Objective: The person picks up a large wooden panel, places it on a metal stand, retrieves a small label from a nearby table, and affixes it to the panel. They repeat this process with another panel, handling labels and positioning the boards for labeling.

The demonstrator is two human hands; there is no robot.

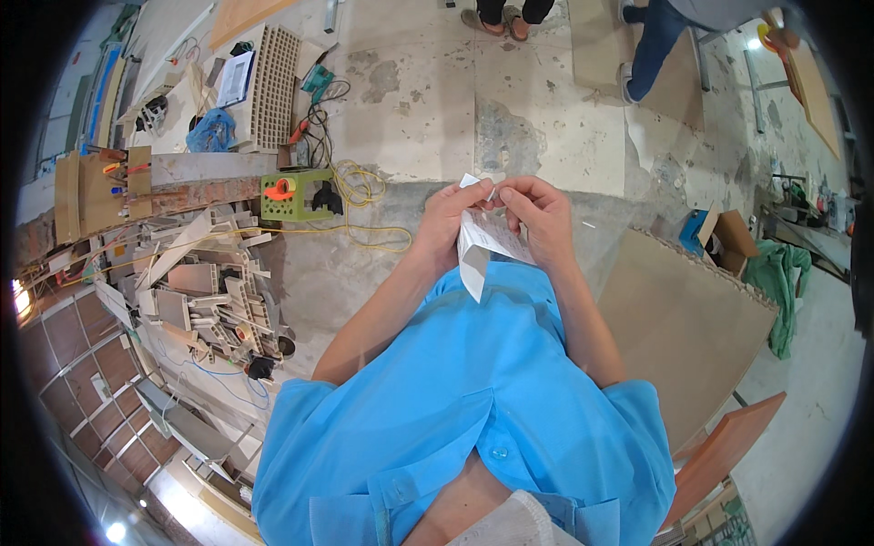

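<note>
A folded white sheet of paper [494, 238] with faint print hangs between my hands, in front of my blue shirt. My left hand [446, 214] is closed on it, the thumb pressed against its upper part. The fingers of my right hand [543, 217] pinch together close to the left thumb, near the sheet's upper edge. Something small and pale shows between the two sets of fingertips, too small to name. Part of the paper is hidden behind the fingers.
A green tool box [296, 195] with a yellow cable [369, 187] stands ahead left. Wood offcuts [205, 291] are heaped at left. A large brown board [687, 328] lies at right, by a cardboard box [731, 238]. Two people stand ahead, one in jeans [657, 50].
</note>
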